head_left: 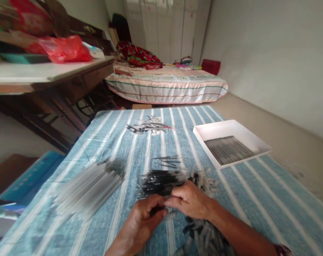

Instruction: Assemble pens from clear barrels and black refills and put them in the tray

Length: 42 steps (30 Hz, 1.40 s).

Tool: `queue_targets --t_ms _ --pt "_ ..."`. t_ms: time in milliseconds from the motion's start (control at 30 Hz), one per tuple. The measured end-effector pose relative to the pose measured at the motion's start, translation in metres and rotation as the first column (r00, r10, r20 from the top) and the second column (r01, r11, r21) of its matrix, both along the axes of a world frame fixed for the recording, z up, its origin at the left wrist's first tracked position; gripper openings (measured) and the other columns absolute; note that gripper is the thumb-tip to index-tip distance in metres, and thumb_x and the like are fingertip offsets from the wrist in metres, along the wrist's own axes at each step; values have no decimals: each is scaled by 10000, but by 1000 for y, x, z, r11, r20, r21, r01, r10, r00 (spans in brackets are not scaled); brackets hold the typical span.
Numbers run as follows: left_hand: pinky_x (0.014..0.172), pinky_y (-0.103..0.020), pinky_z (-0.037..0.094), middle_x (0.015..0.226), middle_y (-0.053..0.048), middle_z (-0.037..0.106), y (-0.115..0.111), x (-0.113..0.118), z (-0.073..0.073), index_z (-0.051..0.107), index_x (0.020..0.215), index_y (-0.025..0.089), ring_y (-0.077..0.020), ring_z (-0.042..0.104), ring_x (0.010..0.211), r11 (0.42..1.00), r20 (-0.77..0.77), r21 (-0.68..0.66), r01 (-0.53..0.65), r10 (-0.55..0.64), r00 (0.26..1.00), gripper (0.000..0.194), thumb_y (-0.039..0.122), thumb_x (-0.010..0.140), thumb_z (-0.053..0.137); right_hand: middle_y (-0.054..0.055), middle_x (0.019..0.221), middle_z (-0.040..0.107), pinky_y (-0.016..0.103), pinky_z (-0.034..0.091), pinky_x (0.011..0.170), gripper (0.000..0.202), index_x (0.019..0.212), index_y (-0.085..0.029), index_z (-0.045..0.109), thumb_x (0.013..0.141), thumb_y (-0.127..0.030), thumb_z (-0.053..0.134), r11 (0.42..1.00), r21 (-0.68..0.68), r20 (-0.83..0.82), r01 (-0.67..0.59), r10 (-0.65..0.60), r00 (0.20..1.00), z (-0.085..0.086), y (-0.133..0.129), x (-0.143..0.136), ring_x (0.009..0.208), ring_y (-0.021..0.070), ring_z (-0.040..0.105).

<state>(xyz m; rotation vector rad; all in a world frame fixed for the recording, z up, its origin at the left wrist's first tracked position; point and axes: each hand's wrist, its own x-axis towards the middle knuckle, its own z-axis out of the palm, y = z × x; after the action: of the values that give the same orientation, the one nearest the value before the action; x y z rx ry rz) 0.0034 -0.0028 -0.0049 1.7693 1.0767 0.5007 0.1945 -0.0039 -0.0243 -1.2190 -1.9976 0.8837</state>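
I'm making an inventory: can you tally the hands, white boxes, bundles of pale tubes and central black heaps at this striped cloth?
Hands: 2 (left hand, right hand)
White box: 1
Bundle of pale tubes: 1
Central black heap: 1
Total: 5
Single pieces are too blurred to count.

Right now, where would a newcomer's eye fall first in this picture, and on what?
Probably on the left hand and right hand, close together just this side of the pile of thin black pieces on the blue striped cloth. Next, the white box at the cloth's right, with dark rods lined up inside. The bright red plastic bag also stands out on the tabletop at upper left.
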Motion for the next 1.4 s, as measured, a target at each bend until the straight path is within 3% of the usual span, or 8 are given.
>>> queue_targets --t_ms 167,533,700,800,900,1000,1167,1400 --pt "613 -239 446 730 -23 663 1 1 -2 652 775 176 -183 605 694 999 -4 32 -16 16 1000 143 274 808 552 -49 518 500 168 293 471 224 613 -125 640 748 -294 697 1000 -8 -104 -19 18 994 3 2 -1 484 59 457" --pt "630 -243 413 718 -2 628 1 -5 1 639 789 179 -151 585 673 982 -91 189 -27 45 995 104 238 817 558 -47 484 478 179 293 460 295 642 -129 630 853 -326 566 997 -71 -122 -10 1 992 2 1 9 460 70 422" --pt "581 -237 374 647 16 566 4 -9 2 613 732 174 -132 519 610 959 -47 188 -212 225 973 116 262 799 577 -10 562 625 198 321 519 160 709 -163 682 777 -308 669 976 -47 226 -214 219 949 5 -6 7 532 103 545" --pt "538 -227 345 595 35 513 4 -9 1 589 727 174 -116 460 563 947 33 58 -316 315 949 132 294 780 604 36 630 690 235 316 545 155 709 -172 677 778 -310 662 949 -49 500 -312 294 815 7 -12 0 599 153 613" --pt "523 -219 334 591 40 509 4 -9 1 569 732 175 -109 441 557 922 152 -82 -379 387 910 174 336 772 622 49 660 702 249 309 551 143 709 -176 659 805 -272 613 939 -40 582 -341 300 756 6 -14 -3 618 164 629" --pt "547 -214 355 615 29 554 4 -8 3 570 723 168 -106 464 580 884 257 -144 -445 467 846 203 353 762 643 19 630 678 240 311 557 132 663 -179 626 788 -207 595 946 -1 497 -323 281 821 5 -13 -1 597 138 604" --pt "445 -177 324 649 21 611 4 -4 8 563 748 158 -66 441 483 803 429 -320 -503 596 679 216 328 727 694 -40 575 585 200 328 530 51 693 -178 597 718 -148 629 975 -29 141 -219 221 965 1 -15 -1 527 90 505" --pt "449 -196 465 693 8 634 5 -5 10 553 739 150 -91 549 521 753 608 -431 -498 650 457 210 244 684 733 -80 519 468 188 311 470 156 686 -180 525 703 -222 674 965 -215 -161 -150 117 980 -4 -18 -3 482 69 393"
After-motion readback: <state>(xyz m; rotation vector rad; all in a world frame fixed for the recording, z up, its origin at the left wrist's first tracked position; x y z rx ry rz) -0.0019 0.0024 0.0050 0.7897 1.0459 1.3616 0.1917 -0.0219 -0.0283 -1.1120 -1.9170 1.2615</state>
